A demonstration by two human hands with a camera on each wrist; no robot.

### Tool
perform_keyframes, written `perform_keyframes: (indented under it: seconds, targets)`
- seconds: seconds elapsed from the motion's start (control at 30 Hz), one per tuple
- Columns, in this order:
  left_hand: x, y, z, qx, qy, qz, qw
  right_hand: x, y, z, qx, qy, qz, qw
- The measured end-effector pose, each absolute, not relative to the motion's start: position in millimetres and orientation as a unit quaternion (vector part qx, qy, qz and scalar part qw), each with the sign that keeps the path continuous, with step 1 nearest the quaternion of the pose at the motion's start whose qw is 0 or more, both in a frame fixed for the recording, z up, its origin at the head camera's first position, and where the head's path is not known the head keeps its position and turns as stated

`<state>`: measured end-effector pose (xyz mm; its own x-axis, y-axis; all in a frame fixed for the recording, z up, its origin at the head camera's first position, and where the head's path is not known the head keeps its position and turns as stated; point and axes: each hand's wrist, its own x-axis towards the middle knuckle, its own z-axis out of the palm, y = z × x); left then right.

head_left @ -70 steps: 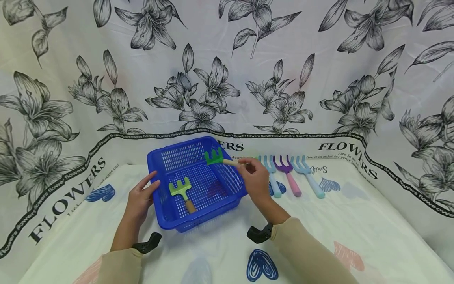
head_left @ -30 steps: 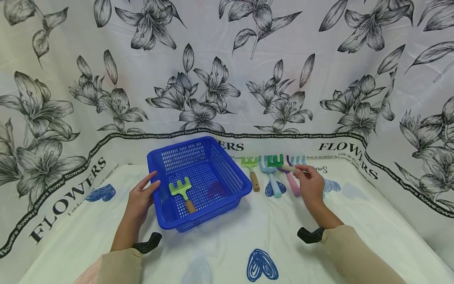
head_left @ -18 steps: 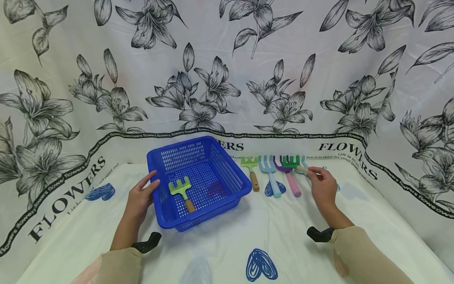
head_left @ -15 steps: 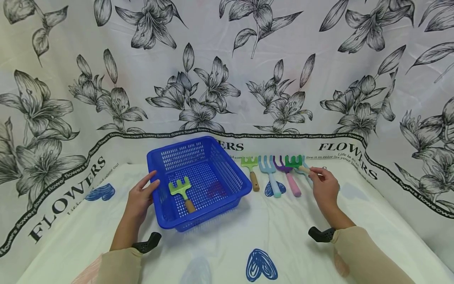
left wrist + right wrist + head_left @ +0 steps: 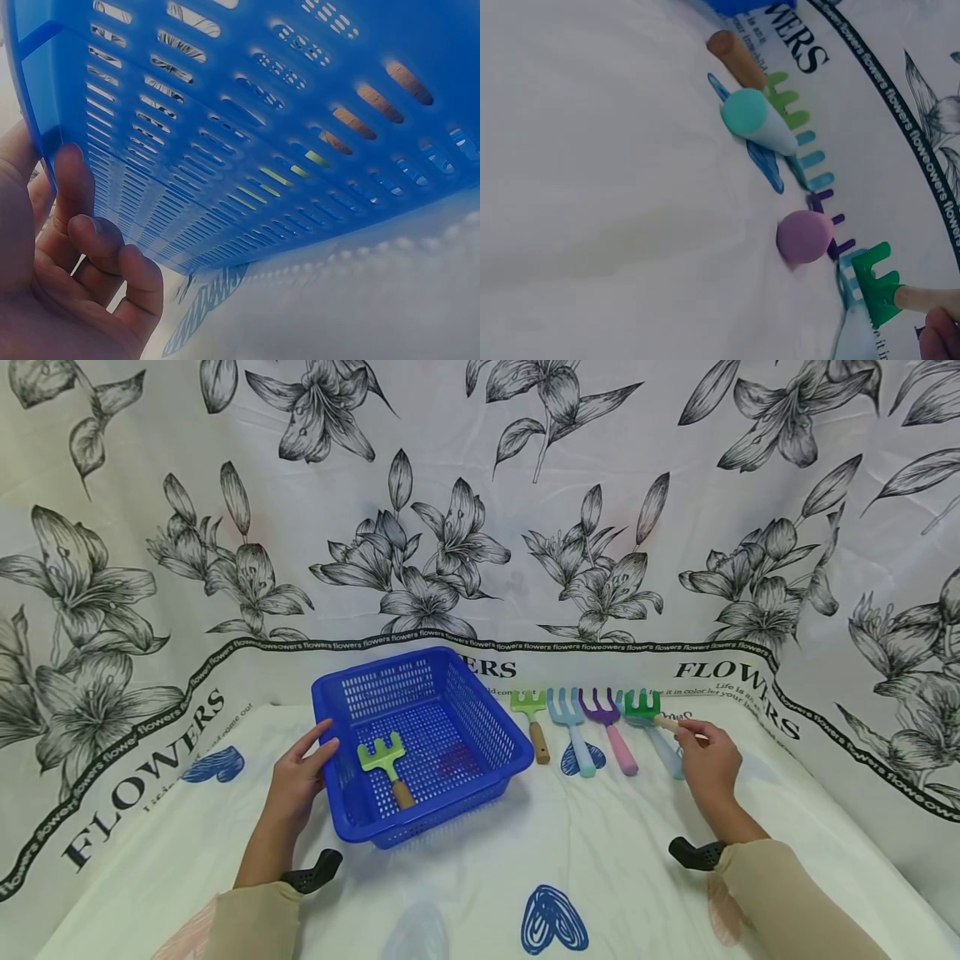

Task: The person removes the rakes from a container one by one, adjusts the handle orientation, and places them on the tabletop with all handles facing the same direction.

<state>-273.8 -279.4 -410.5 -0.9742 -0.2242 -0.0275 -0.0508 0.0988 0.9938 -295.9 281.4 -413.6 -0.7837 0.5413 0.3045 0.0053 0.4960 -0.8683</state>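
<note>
My right hand [image 5: 711, 762] pinches the pale handle of a dark green hand rake [image 5: 642, 704], whose tines overlap a light blue hand rake [image 5: 666, 752] at the right end of a row. In the right wrist view, the green rake [image 5: 876, 281] juts leftward from my fingertips [image 5: 937, 337]. At the left, my left hand [image 5: 296, 777] holds the rim of a blue perforated basket [image 5: 438, 812], which stands tilted. The left wrist view shows curled fingers [image 5: 97, 240] beside its slotted wall [image 5: 225, 150]. Inside the basket lies a light green hand rake [image 5: 384, 758] with a wooden handle.
Right of the basket, a light green rake [image 5: 536, 727], a light blue rake [image 5: 573, 731] and a purple rake with pink handle [image 5: 613, 731] lie side by side. A pale heart-printed cloth [image 5: 465, 902] covers the table. Behind hangs a flower-printed curtain [image 5: 570, 443].
My right hand has carried the dark green rake from over the basket rightward along the row, to the light blue rake at its end. The left hand and basket have stayed put.
</note>
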Motion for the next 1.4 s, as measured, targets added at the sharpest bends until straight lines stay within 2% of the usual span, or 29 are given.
perform_keyframes:
  seconds: [0.73,1.1,1.4]
  targets:
    - [-274.7,-279.7,-411.4,0.091,-0.738,-0.666,0.069,-304.8,313.3,-430.5,-0.228,-0.825,0.442,0.267]
    - [-274.0,-280.2,-411.6,0.095,-0.741,-0.662,0.069,-308.1,322.6,-431.9,-0.247,-0.813,0.446,0.280]
    - [-274.0,-280.6,-412.1,0.091,-0.743,-0.659,0.068,-313.7,336.6,-444.7,-0.235,-0.841,0.431,0.227]
